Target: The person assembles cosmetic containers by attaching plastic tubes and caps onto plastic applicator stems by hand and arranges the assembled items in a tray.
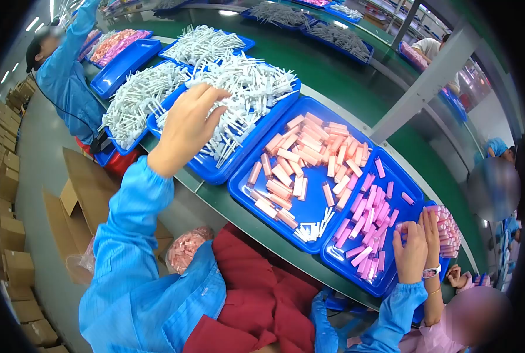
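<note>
My left hand (186, 126) hovers over a blue tray (218, 175) heaped with white plastic applicator sticks (245, 79). Its fingers are bent, with a gap between them and the thumb, and nothing shows in it. My right hand (410, 253) is at the right edge of a blue tray (333, 254) of pink-purple tubes (368, 215). Its fingers are curled in, and whatever they hold is hidden. Between the hands stands a blue tray (239, 187) with peach-coloured tubes (312, 144) and several small white pieces (314, 229) in its near corner.
Another person's hand (431, 235) with a wristband is right beside my right hand, near stacked pink tubes (447, 229). More trays of white sticks (145, 97) stand at left. A co-worker in blue (68, 88) is there. An open carton (77, 206) and a bag of peach tubes (186, 250) lie below.
</note>
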Available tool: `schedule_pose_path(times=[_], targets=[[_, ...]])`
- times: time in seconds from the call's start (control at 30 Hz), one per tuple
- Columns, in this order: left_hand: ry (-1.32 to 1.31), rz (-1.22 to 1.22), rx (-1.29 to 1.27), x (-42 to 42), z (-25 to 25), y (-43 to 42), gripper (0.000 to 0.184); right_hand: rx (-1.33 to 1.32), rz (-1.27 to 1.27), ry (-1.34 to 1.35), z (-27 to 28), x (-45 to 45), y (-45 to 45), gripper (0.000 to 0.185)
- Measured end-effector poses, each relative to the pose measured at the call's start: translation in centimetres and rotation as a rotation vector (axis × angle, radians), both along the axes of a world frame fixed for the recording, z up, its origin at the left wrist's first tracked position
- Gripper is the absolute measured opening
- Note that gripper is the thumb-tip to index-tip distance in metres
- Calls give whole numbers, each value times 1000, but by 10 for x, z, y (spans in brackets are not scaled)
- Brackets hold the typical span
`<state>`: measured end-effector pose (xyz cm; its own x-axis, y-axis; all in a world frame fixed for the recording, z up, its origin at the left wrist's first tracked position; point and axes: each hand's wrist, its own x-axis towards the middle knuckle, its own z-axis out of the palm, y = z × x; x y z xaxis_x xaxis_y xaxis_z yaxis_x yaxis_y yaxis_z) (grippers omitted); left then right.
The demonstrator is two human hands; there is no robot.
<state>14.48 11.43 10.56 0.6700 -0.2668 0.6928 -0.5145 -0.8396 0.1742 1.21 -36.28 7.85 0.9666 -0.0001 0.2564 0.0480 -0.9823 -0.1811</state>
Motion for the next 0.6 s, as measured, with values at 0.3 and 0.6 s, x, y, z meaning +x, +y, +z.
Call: schedule_pose_path(times=[0.3,0.6], targets=[[337,-22,58,52,-7,2,20,752,-38,-24,-5,-18,54,47],[758,-545,-1109,-70,-26,-88,29,1770,-125,142,-29,-19,78,45]])
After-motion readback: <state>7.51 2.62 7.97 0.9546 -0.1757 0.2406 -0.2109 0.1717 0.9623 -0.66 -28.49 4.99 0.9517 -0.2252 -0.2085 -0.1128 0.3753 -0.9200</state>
